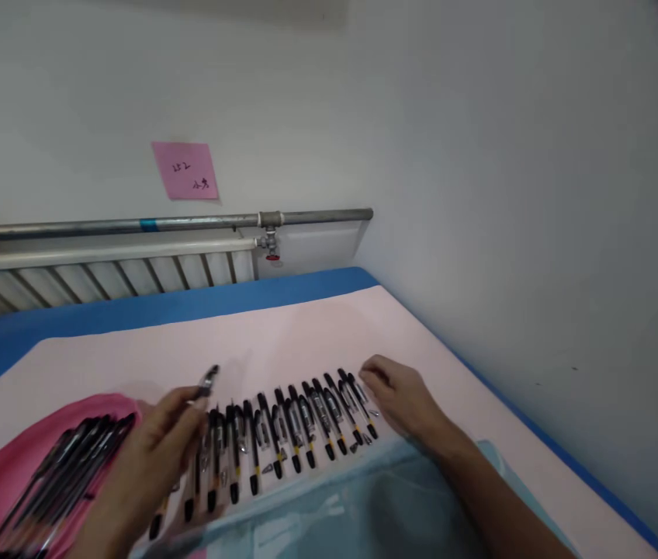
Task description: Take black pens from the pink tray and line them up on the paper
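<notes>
My left hand (157,446) is raised over the left end of a row of pens (253,446), its fingers pinching a short clear pen piece with a black end (209,382). My right hand (402,392) is beside the right end of the row, with the fingers curled together; what they hold, if anything, is hidden. The pens lie side by side, black at the ends with a yellow band. Shorter clear-and-black pieces (296,423) lie among them, and small clear cone-shaped tips (268,468) are scattered between.
At the left a pink container (102,405) holds several dark pens. A light-blue translucent bag or tray (329,516) spans the near edge. The pink-topped table (306,326) has blue borders and meets a wall on the right. Behind it are a radiator (154,273) and pipe (206,223).
</notes>
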The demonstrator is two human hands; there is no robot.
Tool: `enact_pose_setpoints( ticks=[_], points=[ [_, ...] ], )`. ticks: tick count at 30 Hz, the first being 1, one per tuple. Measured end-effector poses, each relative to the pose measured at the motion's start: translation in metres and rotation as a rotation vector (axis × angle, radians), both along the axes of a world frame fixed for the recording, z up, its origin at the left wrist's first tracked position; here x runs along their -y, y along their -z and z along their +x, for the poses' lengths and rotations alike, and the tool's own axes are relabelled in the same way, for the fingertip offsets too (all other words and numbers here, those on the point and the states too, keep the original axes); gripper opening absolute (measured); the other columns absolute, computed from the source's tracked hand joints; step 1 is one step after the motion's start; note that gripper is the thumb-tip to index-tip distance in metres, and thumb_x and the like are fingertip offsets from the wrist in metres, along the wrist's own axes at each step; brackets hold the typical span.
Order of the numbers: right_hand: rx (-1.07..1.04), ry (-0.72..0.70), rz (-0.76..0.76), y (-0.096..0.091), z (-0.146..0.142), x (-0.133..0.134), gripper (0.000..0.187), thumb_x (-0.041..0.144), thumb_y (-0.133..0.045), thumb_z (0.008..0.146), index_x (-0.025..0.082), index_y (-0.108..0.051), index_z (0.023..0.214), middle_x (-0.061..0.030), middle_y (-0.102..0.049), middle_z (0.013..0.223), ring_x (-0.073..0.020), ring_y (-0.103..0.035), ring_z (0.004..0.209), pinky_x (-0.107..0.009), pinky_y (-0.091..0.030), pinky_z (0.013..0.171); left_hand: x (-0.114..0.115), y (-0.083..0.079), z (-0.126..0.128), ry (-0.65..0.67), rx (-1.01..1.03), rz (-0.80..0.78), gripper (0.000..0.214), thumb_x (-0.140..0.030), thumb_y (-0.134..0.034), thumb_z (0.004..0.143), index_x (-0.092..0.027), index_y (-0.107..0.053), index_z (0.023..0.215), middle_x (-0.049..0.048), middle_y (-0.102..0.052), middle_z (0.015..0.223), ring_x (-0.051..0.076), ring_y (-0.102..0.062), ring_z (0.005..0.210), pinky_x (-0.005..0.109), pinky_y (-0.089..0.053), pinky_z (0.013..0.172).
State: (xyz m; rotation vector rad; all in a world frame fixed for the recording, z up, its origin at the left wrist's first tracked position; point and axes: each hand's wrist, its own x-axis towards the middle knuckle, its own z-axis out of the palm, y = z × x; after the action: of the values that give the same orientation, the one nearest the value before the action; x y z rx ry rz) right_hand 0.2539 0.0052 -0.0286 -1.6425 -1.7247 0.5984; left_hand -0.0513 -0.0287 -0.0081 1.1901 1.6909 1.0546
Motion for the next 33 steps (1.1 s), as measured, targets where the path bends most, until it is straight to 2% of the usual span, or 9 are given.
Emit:
enact_pose_setpoints(
  ticks=[2,6,11,14,17,20,25,29,33],
  points=[
    [-0.201,-0.082,-0.010,-0.007,-0.016,0.007,0.018,0.029,-0.048,0.077,0.017,-0.059,0.069,0.0011,-0.053,0.060,-0.0122,-0.047,0.058,-0.023,-0.036,0.056,0.004,0.003,0.032,0.125,0.290,-0.079,0.038,-0.048,-0.067,0.060,-0.023,-0.055,0.086,-0.0071,-0.048,0.057,0.007,-0.042,0.046,0.015,-0.032,0.043],
    [-0.541,-0.266,-0.156,-0.025,-0.044,0.021,0.019,0.033,-0.055,0.077,0.018,-0.063,0.085,0.0007,-0.058,0.071,-0.0093,-0.047,0.056,-0.021,-0.037,0.053,0.007,0.005,0.077,0.264,0.365,-0.105,0.033,-0.050,-0.063,0.065,-0.020,-0.053,0.075,-0.0098,-0.037,0.049,0.003,-0.027,0.039,0.013,-0.019,0.038],
    [-0.757,-0.189,-0.122,-0.036,-0.052,0.018,0.014,0.029,-0.062,0.071,0.016,-0.058,0.069,0.0034,-0.052,0.059,-0.0068,-0.043,0.049,-0.019,-0.034,0.047,0.004,-0.002,0.114,0.393,0.232,0.074,0.030,-0.047,-0.060,0.069,-0.018,-0.052,0.066,-0.0085,-0.038,0.049,0.005,-0.031,0.043,0.016,-0.023,0.040],
    [-0.878,-0.093,-0.095,-0.031,-0.042,0.008,0.017,0.030,-0.060,0.071,0.016,-0.054,0.065,0.0054,-0.047,0.050,-0.0058,-0.039,0.042,-0.018,-0.031,0.042,-0.001,0.000,0.129,0.440,0.270,0.012,0.032,-0.050,-0.058,0.069,-0.019,-0.051,0.066,-0.0087,-0.038,0.049,0.005,-0.031,0.042,0.016,-0.023,0.039],
    [-0.988,-0.107,-0.187,-0.021,-0.032,0.005,0.018,0.032,-0.060,0.070,0.016,-0.056,0.075,0.0052,-0.049,0.052,-0.0063,-0.040,0.039,-0.019,-0.029,0.039,-0.005,0.011,0.137,0.436,0.400,-0.050,0.032,-0.050,-0.060,0.067,-0.019,-0.053,0.072,-0.0096,-0.039,0.048,0.005,-0.031,0.041,0.016,-0.024,0.039],
    [-0.872,-0.162,-0.283,-0.010,-0.031,0.009,0.018,0.032,-0.060,0.072,0.015,-0.056,0.069,0.0040,-0.049,0.052,-0.0070,-0.043,0.044,-0.018,-0.032,0.041,-0.005,0.023,0.139,0.410,0.496,-0.086,0.031,-0.048,-0.063,0.067,-0.019,-0.055,0.077,-0.0089,-0.043,0.047,0.005,-0.033,0.040,0.016,-0.025,0.039],
    [-0.787,-0.109,-0.206,0.004,-0.036,0.009,0.023,0.034,-0.056,0.077,0.014,-0.056,0.065,0.0037,-0.049,0.054,-0.0069,-0.044,0.048,-0.019,-0.034,0.046,-0.003,0.034,0.134,0.319,0.682,-0.240,0.033,-0.043,-0.071,0.060,-0.019,-0.061,0.082,-0.0050,-0.055,0.056,0.006,-0.045,0.049,0.015,-0.033,0.046],
    [-0.874,-0.095,-0.230,0.013,-0.040,0.004,0.026,0.037,-0.054,0.078,0.014,-0.055,0.065,0.0032,-0.050,0.054,-0.0072,-0.044,0.047,-0.020,-0.035,0.046,-0.005,0.035,0.129,0.282,0.802,-0.305,0.030,-0.039,-0.073,0.060,-0.021,-0.063,0.081,-0.0075,-0.046,0.047,0.004,-0.038,0.041,0.016,-0.032,0.044],
    [-0.983,-0.015,-0.199,0.017,-0.038,-0.005,0.026,0.039,-0.054,0.078,0.015,-0.054,0.067,0.0034,-0.049,0.052,-0.0072,-0.043,0.043,-0.019,-0.032,0.042,-0.005,0.031,0.123,0.259,0.764,-0.372,0.040,-0.040,-0.073,0.057,-0.021,-0.063,0.091,-0.0091,-0.039,0.042,0.004,-0.033,0.036,0.016,-0.027,0.037]
  ],
)
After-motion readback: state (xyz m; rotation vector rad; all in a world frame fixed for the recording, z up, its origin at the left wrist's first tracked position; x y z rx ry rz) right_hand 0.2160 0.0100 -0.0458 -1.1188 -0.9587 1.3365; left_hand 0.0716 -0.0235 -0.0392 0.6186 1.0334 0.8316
